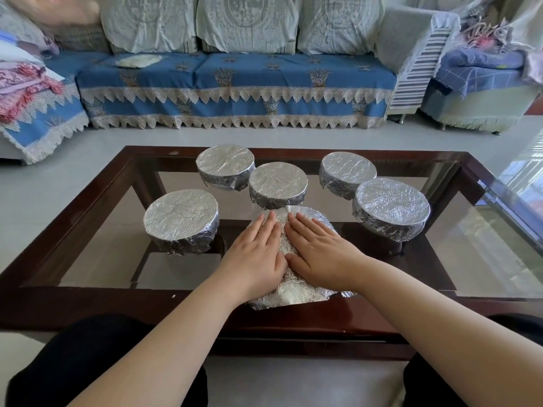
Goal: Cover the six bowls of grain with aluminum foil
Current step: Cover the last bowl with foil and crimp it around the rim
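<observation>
Behind the glass worktop (484, 259) runs a blue-draped sofa (235, 80), with pale floor between the two. Five bowls stand on the glass already wrapped: one at left (181, 220), two at the back (225, 165) (278, 184), two at right (348, 173) (392, 207). The sixth bowl (293, 284) sits nearest the person, close to the worktop's near wooden edge, with its foil (283, 251) draped on but not yet tucked — a loose flap sticks out at the near right.

The left hand (255, 257) and right hand (318, 254) lie flat on top, side by side and almost touching, fingers (305, 223) straight and held close together, pressing the sheet down; nothing is pinched.

Foil like this is probably light, thin and easy to tear, and it keeps whatever crease it is given, so gentle pressure looks wiser than pulling. The best hold would seem to be the free skirt around the rim, folded down against the bowl's wall. The bowl itself may slide on smooth glass if pushed sideways.

Room is tight ahead, where a wrapped bowl nearly touches the sixth — more open to the left and right, and the near edge is close.
</observation>
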Motion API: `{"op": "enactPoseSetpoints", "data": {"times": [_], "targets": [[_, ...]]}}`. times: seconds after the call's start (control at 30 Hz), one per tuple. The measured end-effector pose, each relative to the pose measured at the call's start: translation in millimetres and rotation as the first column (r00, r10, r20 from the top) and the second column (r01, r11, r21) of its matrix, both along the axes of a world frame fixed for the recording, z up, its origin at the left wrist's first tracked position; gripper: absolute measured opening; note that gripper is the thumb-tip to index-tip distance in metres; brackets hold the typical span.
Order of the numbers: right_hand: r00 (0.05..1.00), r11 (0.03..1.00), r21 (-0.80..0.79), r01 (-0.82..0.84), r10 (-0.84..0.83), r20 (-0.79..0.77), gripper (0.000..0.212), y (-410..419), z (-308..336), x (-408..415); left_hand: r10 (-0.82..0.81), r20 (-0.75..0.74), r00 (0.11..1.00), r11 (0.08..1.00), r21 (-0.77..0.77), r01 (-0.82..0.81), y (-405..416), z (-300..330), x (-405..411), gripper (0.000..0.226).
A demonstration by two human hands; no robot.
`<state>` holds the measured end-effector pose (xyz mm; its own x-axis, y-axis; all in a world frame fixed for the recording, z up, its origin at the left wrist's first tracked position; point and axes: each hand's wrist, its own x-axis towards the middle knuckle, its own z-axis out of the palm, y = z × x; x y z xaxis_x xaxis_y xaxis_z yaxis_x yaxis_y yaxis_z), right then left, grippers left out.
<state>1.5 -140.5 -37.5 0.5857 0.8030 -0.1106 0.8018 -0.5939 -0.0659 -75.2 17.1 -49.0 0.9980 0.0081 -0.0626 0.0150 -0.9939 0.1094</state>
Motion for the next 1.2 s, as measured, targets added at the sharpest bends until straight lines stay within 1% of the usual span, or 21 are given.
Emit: {"op": "enactPoseSetpoints", "data": {"times": [0.2, 0.27, 0.33, 0.43, 0.5, 0.6, 0.7, 0.77, 0.8, 0.9, 0.93, 1.0, 1.2], "targets": [[1.000, 1.000, 0.016, 0.027, -0.027, -0.011, 0.068, -16.3, 0.8, -2.5, -0.053, 0.020, 0.998, 0.998, -0.028, 0.053, -12.4, 0.3, 2.0, 0.063], [0.999, 0.997, 0.064, 0.043, -0.042, -0.011, 0.068, -22.0, 2.0, -5.8, -0.065, 0.020, 0.998, 0.998, -0.020, 0.065, -14.9, 0.5, 1.4, 0.064], [0.999, 0.988, 0.147, 0.047, -0.047, -0.007, 0.066, -23.2, 4.1, -7.2, -0.070, 0.016, 0.997, 0.998, -0.002, 0.070, -14.4, 0.4, 1.7, 0.066], [1.000, 0.978, 0.207, 0.005, -0.003, -0.013, 0.076, -15.5, 3.1, -1.8, -0.082, 0.036, 0.996, 0.997, 0.004, 0.082, -13.2, 0.5, 2.2, 0.074], [0.999, 0.979, 0.203, 0.016, -0.007, -0.047, 0.078, -10.0, -0.4, 2.9, -0.088, 0.051, 0.995, 0.996, -0.007, 0.089, -14.5, 2.2, 1.1, 0.076], [0.997, 0.982, 0.184, 0.048, -0.036, -0.067, 0.064, -6.9, -1.6, 6.6, -0.093, 0.049, 0.994, 0.995, -0.015, 0.094, -14.4, 4.6, 0.1, 0.069], [0.994, 0.975, 0.208, 0.074, -0.055, -0.094, 0.058, -6.8, -0.2, 6.4, -0.094, 0.047, 0.995, 0.996, -0.009, 0.094, -12.6, 4.1, 0.6, 0.069], [0.989, 0.969, 0.228, 0.096, -0.068, -0.128, 0.057, -6.0, 0.2, 6.5, -0.093, 0.027, 0.995, 0.996, -0.016, 0.093, -11.6, 3.8, 1.1, 0.076], [0.987, 0.965, 0.238, 0.110, -0.078, -0.141, 0.056, -5.5, 0.1, 6.4, -0.094, 0.006, 0.996, 0.995, -0.029, 0.095, -11.0, 4.0, 1.2, 0.084], [0.982, 0.952, 0.265, 0.153, -0.117, -0.148, 0.058, -5.8, 0.5, 4.7, -0.107, -0.078, 0.991, 0.991, -0.093, 0.099, -9.1, 7.9, 0.2, 0.122], [0.981, 0.946, 0.279, 0.165, -0.128, -0.148, 0.059, -6.1, 0.7, 4.1, -0.111, -0.099, 0.989, 0.990, -0.102, 0.101, -8.6, 9.4, -0.1, 0.130], [0.975, 0.932, 0.307, 0.196, -0.151, -0.163, 0.061, -6.2, 0.2, 4.6, -0.109, -0.132, 0.985, 0.989, -0.111, 0.095, -7.9, 11.6, 0.2, 0.133], [0.948, 0.909, 0.301, 0.288, -0.225, -0.227, 0.063, -6.6, -1.1, 9.6, -0.075, -0.218, 0.973, 0.990, -0.132, 0.047, -10.1, 17.1, 3.9, 0.128]]}}
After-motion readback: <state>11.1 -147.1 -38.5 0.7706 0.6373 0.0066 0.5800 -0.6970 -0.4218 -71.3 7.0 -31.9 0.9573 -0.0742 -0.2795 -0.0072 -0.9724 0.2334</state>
